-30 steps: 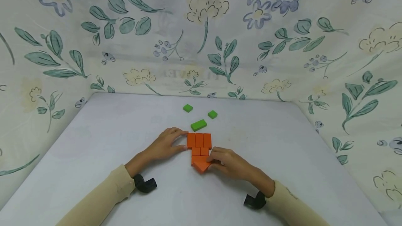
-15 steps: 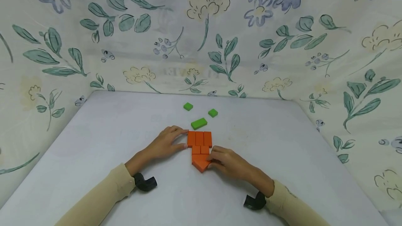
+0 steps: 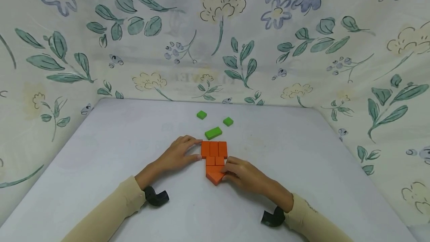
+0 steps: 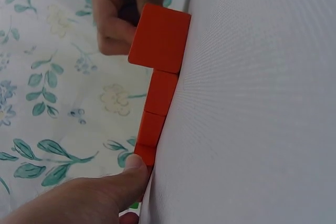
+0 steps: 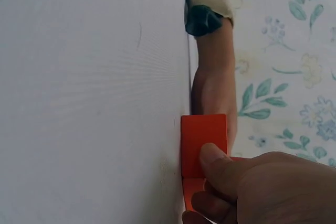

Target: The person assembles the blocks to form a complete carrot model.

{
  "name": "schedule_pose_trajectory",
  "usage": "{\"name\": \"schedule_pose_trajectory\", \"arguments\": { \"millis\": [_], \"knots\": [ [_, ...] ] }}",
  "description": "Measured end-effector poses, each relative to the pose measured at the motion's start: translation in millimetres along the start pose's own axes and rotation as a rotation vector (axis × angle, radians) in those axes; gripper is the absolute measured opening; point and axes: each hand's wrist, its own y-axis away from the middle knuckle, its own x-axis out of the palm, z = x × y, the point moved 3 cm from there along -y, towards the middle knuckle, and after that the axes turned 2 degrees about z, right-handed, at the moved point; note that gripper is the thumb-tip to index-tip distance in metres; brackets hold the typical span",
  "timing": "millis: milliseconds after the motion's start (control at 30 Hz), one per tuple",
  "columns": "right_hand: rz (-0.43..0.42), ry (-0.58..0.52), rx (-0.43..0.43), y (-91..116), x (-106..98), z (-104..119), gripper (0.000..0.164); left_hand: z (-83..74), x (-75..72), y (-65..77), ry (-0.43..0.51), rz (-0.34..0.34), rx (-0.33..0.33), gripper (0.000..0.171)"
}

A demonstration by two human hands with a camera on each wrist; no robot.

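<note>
Orange blocks lie together on the table. Three upright blocks (image 3: 214, 149) form the far row, and two small blocks (image 3: 210, 161) sit against its near side. Closest to the person is an orange block (image 3: 213, 172) whose near end tapers to a point. The right hand (image 3: 246, 174) pinches this pointed block at its right side, and the thumb presses its face in the right wrist view. The left hand (image 3: 178, 155) touches the left side of the far row, index finger at the far corner and thumb (image 4: 135, 169) at the near one.
Beyond the orange blocks lie a long green block (image 3: 213, 133) and two small green blocks (image 3: 201, 115), slightly apart. The white table (image 3: 134, 130) ends at a flower-patterned cloth (image 3: 188, 40). Both wrists carry black camera mounts (image 3: 156, 197).
The pointed block sat slightly askew a second ago and now lies in line with the small blocks, still pinched by the right hand. The left hand has kept its place.
</note>
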Motion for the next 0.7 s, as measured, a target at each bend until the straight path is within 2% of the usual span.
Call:
{"name": "schedule_pose_trajectory", "arguments": {
  "millis": [300,467,600,700],
  "knots": [
    [-0.023,0.029,-0.015,0,-1,1,0.015,0.2,0.5,1.6,-0.029,-0.005,0.018,0.060],
    [0.027,0.073,0.016,1,-4,2,0.022,2.3,2.1,1.7,-0.021,0.002,0.001,0.060],
    [0.066,0.098,0.042,3,-15,-7,0.030,2.1,1.5,2.4,-0.017,0.001,-0.004,0.060],
    [0.041,0.042,0.081,2,-30,-19,0.027,1.7,1.0,1.2,-0.018,0.003,-0.007,0.061]
  ]
}}
